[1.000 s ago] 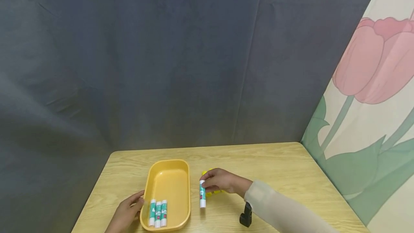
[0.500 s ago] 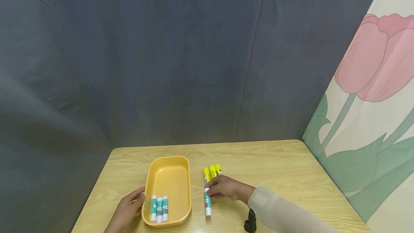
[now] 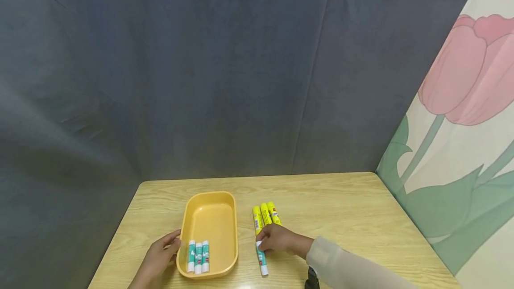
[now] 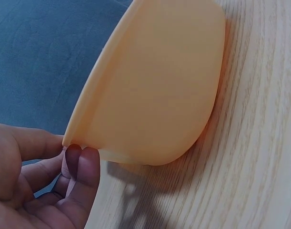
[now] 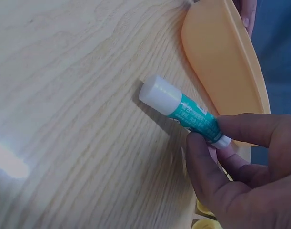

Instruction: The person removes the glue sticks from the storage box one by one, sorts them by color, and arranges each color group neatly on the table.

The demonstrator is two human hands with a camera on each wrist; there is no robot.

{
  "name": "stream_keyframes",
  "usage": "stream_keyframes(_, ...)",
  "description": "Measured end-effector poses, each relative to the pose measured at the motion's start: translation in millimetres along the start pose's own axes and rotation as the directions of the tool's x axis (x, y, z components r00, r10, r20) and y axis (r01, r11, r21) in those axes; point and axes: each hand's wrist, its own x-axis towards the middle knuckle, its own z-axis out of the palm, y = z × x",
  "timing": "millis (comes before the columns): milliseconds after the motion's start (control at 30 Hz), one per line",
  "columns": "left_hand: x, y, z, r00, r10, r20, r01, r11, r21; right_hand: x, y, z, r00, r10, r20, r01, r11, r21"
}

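My right hand (image 3: pixel 277 239) pinches a glue stick (image 5: pixel 193 114) with a teal label and white ends between thumb and fingers. It lies close over the table, in line with the nearer end of the leftmost yellow glue stick (image 3: pixel 257 217). Two more yellow glue sticks (image 3: pixel 273 212) lie beside that one, partly behind the hand. At the left, my left hand (image 3: pixel 162 251) grips the rim of a yellow-orange tray (image 3: pixel 235 231) with thumb and fingertips (image 4: pixel 88 164). Three teal-and-white glue sticks (image 3: pixel 198 258) lie side by side at the tray's near end.
The wooden table (image 3: pixel 329 204) reaches back to a dark grey curtain (image 3: pixel 225 101). A tulip-patterned cloth (image 3: pixel 449 168) hangs along the right side. A black wrist device (image 3: pixel 312 278) shows under the right sleeve (image 3: pixel 353 264).
My right hand has lowered the teal glue stick and moved it slightly right and nearer, tilting it. The yellow glue sticks have come into fuller view. My left hand stays at the tray.
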Motion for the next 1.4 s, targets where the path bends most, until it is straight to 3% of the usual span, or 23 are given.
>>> stream_keyframes(467,0.1,-0.3,-1.2,1.000,0.005,0.009,-0.005,1.000,-0.021,-0.2,1.2,4.9,0.999,0.011,-0.042,-0.013,0.999,-0.046)
stream_keyframes(933,0.4,-0.7,-0.9,1.000,0.007,0.003,-0.007,1.000,0.011,-1.0,4.8,5.9,0.996,-0.027,-0.090,0.008,0.980,-0.201)
stream_keyframes(1400,-1.4,-0.3,0.5,0.999,0.039,-0.002,-0.039,0.999,0.008,-3.3,8.3,6.7,0.996,-0.031,-0.080,0.015,0.981,-0.192)
